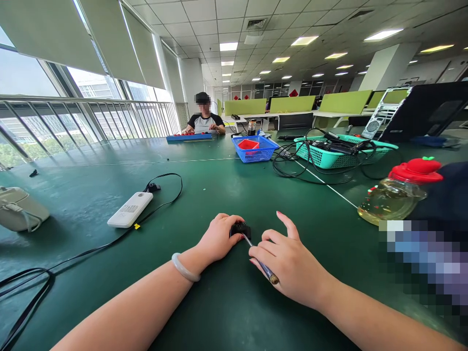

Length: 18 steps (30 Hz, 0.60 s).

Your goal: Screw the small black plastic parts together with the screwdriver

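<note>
My left hand is closed around a small black part resting on the green table; its exact kind does not show. A screwdriver with a thin metal shaft is pinched in my right hand. Its handle end points down and toward me, and the tip meets or nearly meets the near side of the black part. The index finger of that hand is raised away from the tool. A pale bangle circles my left wrist.
A white power bank with a black cable lies at left. Ahead stand a blue basket holding a red tray and a teal basket of tangled cables. A red-lidded bottle is at right. Another person sits at the far end.
</note>
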Tool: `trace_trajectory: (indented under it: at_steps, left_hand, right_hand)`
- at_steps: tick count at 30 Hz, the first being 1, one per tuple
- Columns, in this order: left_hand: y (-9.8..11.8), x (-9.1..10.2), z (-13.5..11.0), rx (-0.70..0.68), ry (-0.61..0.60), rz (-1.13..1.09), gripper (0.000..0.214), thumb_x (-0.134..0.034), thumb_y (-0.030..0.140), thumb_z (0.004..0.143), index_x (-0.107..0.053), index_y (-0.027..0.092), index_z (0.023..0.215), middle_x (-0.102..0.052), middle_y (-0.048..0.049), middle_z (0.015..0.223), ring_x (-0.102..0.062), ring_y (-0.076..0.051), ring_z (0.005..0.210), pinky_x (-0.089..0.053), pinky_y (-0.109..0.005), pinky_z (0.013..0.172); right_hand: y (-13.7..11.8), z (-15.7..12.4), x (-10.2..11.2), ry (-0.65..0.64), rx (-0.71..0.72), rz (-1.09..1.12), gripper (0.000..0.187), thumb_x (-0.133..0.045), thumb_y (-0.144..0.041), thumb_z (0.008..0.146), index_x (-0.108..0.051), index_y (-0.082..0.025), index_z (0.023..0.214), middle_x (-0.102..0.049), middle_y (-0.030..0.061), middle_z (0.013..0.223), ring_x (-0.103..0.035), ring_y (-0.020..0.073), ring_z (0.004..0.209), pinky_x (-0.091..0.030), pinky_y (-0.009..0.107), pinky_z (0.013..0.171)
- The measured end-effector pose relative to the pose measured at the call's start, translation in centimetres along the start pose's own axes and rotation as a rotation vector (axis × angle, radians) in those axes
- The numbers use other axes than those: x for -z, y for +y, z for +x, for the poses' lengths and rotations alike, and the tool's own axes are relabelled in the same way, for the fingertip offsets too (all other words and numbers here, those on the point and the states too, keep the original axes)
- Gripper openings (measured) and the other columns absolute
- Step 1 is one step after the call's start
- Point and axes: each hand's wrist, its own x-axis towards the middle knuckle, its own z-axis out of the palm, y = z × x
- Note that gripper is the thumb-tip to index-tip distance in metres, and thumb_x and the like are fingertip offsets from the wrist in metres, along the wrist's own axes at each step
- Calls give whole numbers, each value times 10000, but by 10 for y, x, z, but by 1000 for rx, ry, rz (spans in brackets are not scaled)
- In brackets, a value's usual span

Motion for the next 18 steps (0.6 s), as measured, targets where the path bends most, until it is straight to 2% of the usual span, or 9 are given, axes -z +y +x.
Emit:
trace_trajectory:
  at_steps: [5, 7, 12, 15, 18]
  left_hand:
    - [0, 0, 0, 6, 13, 1, 327, -634, 191, 828, -629, 238, 1152, -692, -38, 1150, -535, -253, 1164, -438, -435, 1048]
    - [1, 0, 0, 13, 14, 5, 321, -635, 189, 828, -632, 239, 1145, -693, -39, 1141, -538, -252, 1163, -440, -433, 1045]
    - [1, 0, 0, 20, 11, 13, 332, -638, 180, 830, -629, 234, 1158, -691, -40, 1157, -530, -251, 1180, -429, -433, 1057]
    - [0, 0, 0, 14, 13, 19, 364, -650, 183, 828, -619, 227, 1188, -688, -46, 1169, -530, -250, 1184, -427, -427, 1062]
    - [-1, -1, 0, 9, 18, 30, 396, -662, 198, 827, -610, 223, 1218, -685, -58, 1176, -536, -250, 1183, -433, -424, 1062]
  right_hand:
    - [1, -1, 2, -94, 31, -28, 219, -564, -50, 659, -604, -217, 795, -594, -32, 676, -516, 164, 727, -70, 588, 1169]
    - [1, -1, 2, -113, 35, -32, 241, -556, -46, 628, -600, -217, 792, -591, -31, 685, -514, 165, 733, -64, 583, 1169]
    - [1, 0, 2, -85, 24, -15, 199, -580, -67, 750, -628, -221, 866, -618, -30, 702, -543, 168, 755, -75, 576, 1173]
    - [0, 1, 1, -25, -4, 27, 99, -585, -142, 858, -638, -218, 892, -640, -24, 705, -556, 163, 747, -115, 569, 1168]
    - [1, 1, 1, 11, -30, 59, 62, -581, -207, 907, -639, -209, 889, -644, -21, 697, -558, 155, 724, -152, 562, 1162]
